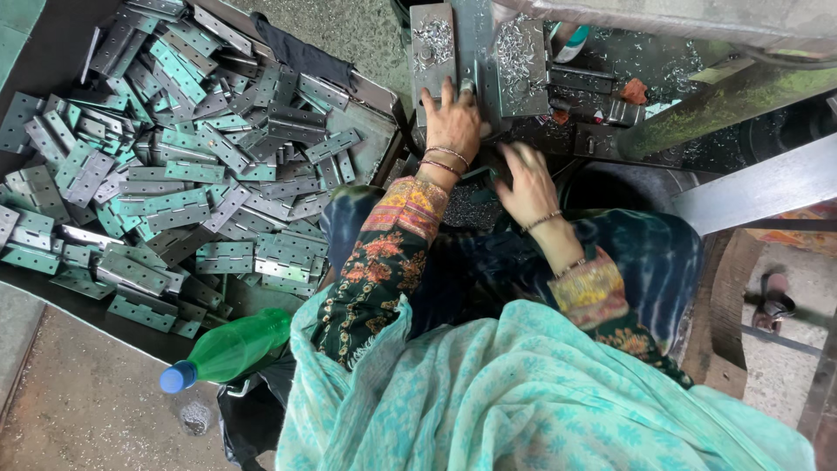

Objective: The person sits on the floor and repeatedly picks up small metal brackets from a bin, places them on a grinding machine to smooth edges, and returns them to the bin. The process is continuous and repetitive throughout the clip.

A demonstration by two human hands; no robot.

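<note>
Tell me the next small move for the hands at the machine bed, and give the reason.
Probably the left hand should slide the hinge plate it touches squarely into place on the machine bed. Its fingers rest at the plate's lower edge, metal shavings lie around, and the right hand sits lower, apparently holding nothing.

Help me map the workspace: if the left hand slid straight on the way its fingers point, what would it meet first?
Probably the grey metal plates strewn with metal shavings, just beyond the left hand; its fingertips already seem to touch their near edge, though depth is unclear.
</note>
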